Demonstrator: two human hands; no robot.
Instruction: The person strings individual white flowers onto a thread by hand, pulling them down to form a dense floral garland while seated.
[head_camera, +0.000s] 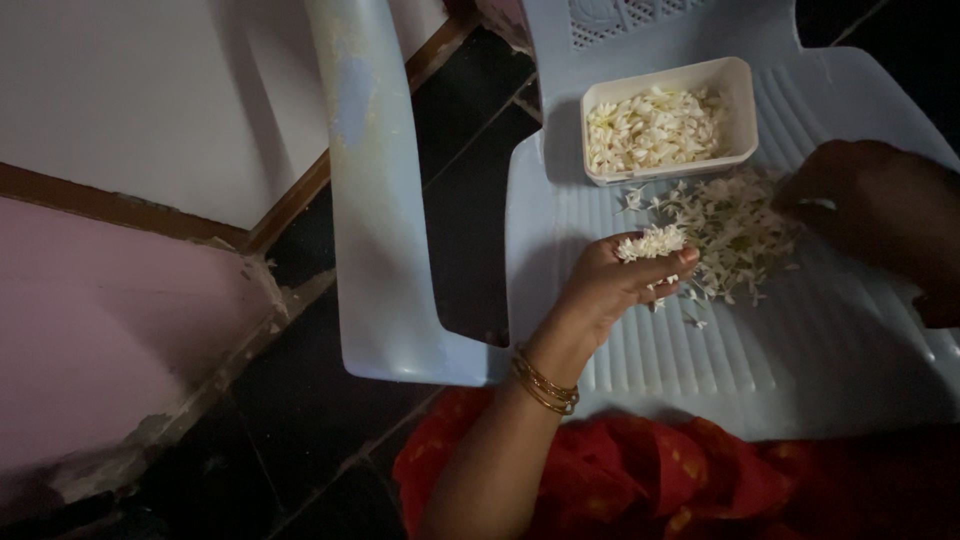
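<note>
left hand (625, 275): grip closed on one bunch of white flowers (652, 243) | right hand (880, 205): on loose flower pile (735, 235), grip unclear | one white tray (740, 95) | one blue plastic chair (690, 350) | two gold bangles (545, 385)

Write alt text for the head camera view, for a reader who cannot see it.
A left hand holds a small bunch of white flowers above a pale blue plastic chair seat, while the right hand rests on a loose flower pile. A white rectangular tub behind holds more.
</note>
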